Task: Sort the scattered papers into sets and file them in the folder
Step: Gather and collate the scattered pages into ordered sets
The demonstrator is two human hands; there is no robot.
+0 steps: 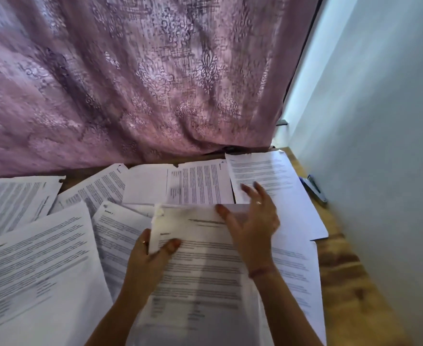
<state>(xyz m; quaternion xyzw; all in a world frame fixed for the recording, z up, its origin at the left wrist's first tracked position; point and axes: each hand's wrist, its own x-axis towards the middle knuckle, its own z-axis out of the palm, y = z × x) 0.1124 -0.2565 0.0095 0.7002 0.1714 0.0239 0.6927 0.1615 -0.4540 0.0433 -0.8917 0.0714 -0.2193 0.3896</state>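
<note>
Nearest, at the table's front edge, the left hand [150, 255] pinches the left margin of a printed sheet [200, 265], thumb on top, probably to keep it apart from the loose papers [38, 265] fanned over the table [340, 270]. Just beyond, the right hand [253, 223] hovers with fingers spread and gripping nothing, likely reaching for the page [263, 171] at the far right corner. No folder shows. A stapler [316, 188] lies along the right edge.

You have matt white printed papers [41, 258] spread over a grainy, lightly glossy wood table [340, 265]; a woven, patterned mauve cloth curtain [130, 78] hangs at the far side.
</note>
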